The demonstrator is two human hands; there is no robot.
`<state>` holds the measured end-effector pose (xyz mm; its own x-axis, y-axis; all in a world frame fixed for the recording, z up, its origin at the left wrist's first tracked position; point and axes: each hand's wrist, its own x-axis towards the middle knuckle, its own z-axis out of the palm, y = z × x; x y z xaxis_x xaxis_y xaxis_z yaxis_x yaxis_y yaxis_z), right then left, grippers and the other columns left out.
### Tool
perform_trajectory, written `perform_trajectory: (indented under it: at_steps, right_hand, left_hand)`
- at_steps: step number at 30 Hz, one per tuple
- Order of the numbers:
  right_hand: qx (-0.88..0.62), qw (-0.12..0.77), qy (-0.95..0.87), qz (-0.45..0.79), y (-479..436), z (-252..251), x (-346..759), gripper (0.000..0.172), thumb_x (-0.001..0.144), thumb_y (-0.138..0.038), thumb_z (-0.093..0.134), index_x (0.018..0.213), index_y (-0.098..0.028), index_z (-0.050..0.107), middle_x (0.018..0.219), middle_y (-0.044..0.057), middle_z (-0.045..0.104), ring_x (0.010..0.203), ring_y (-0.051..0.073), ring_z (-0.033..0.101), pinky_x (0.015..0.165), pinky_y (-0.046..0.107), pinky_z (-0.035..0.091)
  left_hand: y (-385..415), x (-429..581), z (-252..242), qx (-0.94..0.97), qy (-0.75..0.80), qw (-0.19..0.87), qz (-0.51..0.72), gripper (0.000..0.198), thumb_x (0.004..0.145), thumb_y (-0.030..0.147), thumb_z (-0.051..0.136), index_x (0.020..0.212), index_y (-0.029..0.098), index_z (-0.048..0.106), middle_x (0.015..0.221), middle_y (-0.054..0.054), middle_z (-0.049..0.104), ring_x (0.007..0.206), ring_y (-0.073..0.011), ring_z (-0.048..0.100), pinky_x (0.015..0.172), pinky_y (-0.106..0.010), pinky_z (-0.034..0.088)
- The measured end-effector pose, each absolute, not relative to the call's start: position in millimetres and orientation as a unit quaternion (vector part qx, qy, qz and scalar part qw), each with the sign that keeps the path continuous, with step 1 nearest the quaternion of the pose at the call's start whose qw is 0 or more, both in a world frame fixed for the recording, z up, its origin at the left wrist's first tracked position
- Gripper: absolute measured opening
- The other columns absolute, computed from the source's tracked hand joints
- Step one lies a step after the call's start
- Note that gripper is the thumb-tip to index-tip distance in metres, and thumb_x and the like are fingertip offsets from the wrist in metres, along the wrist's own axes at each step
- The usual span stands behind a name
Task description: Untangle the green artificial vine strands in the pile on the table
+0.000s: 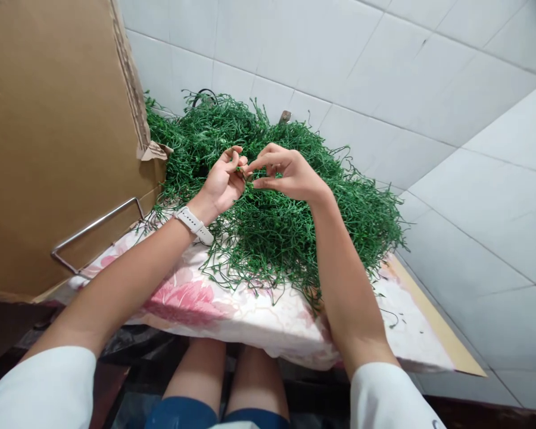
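Observation:
A big heap of thin, wiry green stems (286,232) with small bud-like tips is piled before me. Above its middle my two hands meet, close together. My left hand (226,182), palm turned up and a white watch strap (193,224) on its wrist, pinches a small green stem (249,186) between thumb and fingers. From the other side my right hand (286,173) closes thumb and fingertips on the same small piece. The fingers partly cover it, so its full shape is hidden.
A large cardboard box (58,131) stands at left, with a metal wire handle (100,223) beside it. White tiled walls (339,59) rise behind and at right. The heap lies on a pink-flowered cloth (196,301); a few loose stems are scattered at its right.

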<state>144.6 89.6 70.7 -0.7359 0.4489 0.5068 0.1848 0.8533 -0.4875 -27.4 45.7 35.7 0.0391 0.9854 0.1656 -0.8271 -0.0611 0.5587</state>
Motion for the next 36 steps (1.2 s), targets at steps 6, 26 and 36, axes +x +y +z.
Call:
perform_trajectory:
  at_steps: [6,26,36]
  right_hand:
    - [-0.187,0.378,-0.889,0.179,84,65,126,0.021,0.079,-0.036,0.086,0.092,-0.022,0.077,0.092,0.003,0.061,0.079,0.016,0.05,0.068,0.031,0.043]
    - [-0.157,0.378,-0.905,0.115,89,56,119,0.008,0.085,-0.031,0.083,0.085,-0.024,0.079,0.101,0.006,0.052,0.092,0.02,0.051,0.083,0.04,0.047]
    - [-0.064,0.379,-0.803,0.456,84,53,119,0.044,0.083,-0.053,0.081,0.075,-0.021,0.052,0.069,-0.001,0.062,0.062,0.011,0.051,0.059,0.027,0.038]
  left_hand:
    - [45,-29,36,0.246,0.147,0.669,0.686,0.03,0.097,-0.005,0.038,0.088,0.019,0.053,0.063,0.007,0.053,0.051,-0.0041,0.054,0.052,-0.015,0.044]
    - [50,-33,38,0.196,0.164,0.68,0.687,0.026,0.104,0.006,0.041,0.085,0.017,0.053,0.063,0.005,0.06,0.049,-0.0028,0.057,0.045,-0.015,0.041]
    - [41,-38,41,0.319,0.126,0.7,0.626,0.031,0.082,-0.01,0.039,0.084,0.015,0.059,0.057,0.008,0.041,0.036,0.001,0.029,0.037,-0.012,0.023]
